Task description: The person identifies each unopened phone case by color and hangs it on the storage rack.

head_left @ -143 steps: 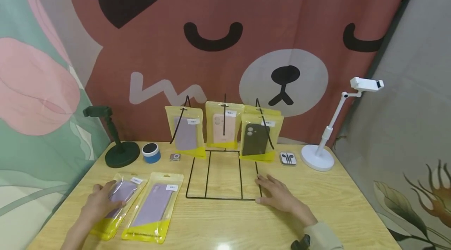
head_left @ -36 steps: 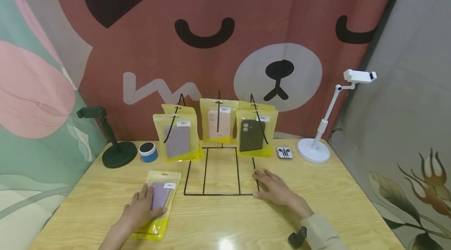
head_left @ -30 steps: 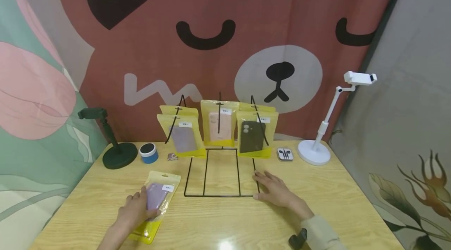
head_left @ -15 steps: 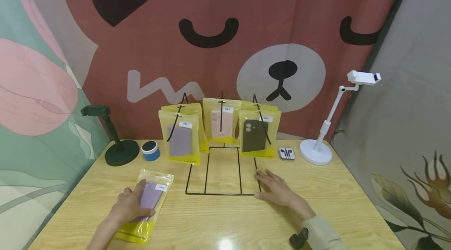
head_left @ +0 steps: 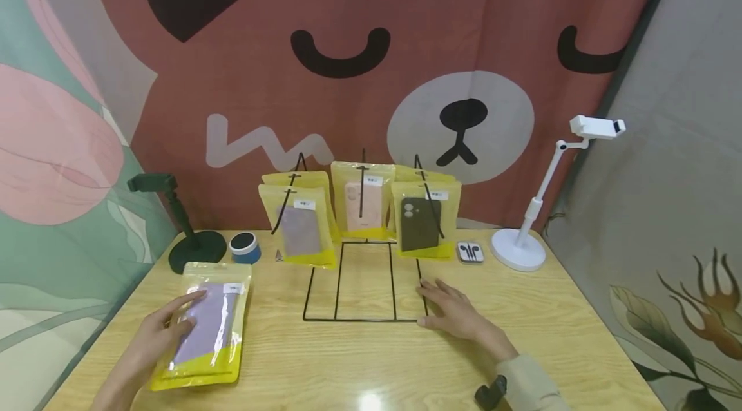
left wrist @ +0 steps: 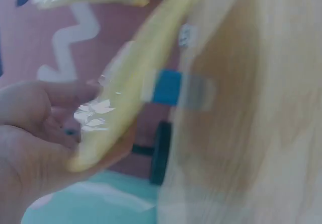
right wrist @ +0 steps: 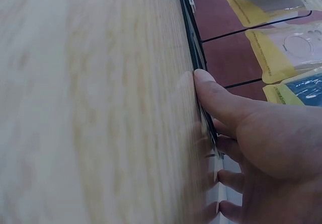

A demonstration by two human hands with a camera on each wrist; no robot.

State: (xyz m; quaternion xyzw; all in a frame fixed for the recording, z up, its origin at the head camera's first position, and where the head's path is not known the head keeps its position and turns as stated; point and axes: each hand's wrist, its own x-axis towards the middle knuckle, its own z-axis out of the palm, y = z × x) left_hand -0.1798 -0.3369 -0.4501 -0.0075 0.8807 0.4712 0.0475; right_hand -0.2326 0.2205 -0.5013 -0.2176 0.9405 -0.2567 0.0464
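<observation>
In the head view my left hand (head_left: 149, 339) grips a yellow-edged clear pouch with a purple phone case (head_left: 210, 324) inside. The left wrist view shows this pouch (left wrist: 132, 90) edge-on, raised off the tabletop between thumb and fingers. My right hand (head_left: 455, 313) rests at the right front corner of a black wire display rack (head_left: 362, 320), thumb and fingertips against its base. Similar pouches hang on the rack's hooks: a purple phone case (head_left: 301, 234) in front on the left, a pink phone case (head_left: 363, 208) in the middle, a black phone case (head_left: 420, 224) on the right.
Behind the left hand stand a dark green phone stand (head_left: 199, 248) and a blue-and-white jar (head_left: 245, 250). Boxed earphones (head_left: 470, 252) lie right of the rack, near a white phone stand (head_left: 518, 250). A patterned curtain (head_left: 348, 108) closes off the back.
A second purple-case pouch now hangs on the left hook. My left hand has since picked up the other pouch from the table and moved it left, tilting it up. The right hand stays put.
</observation>
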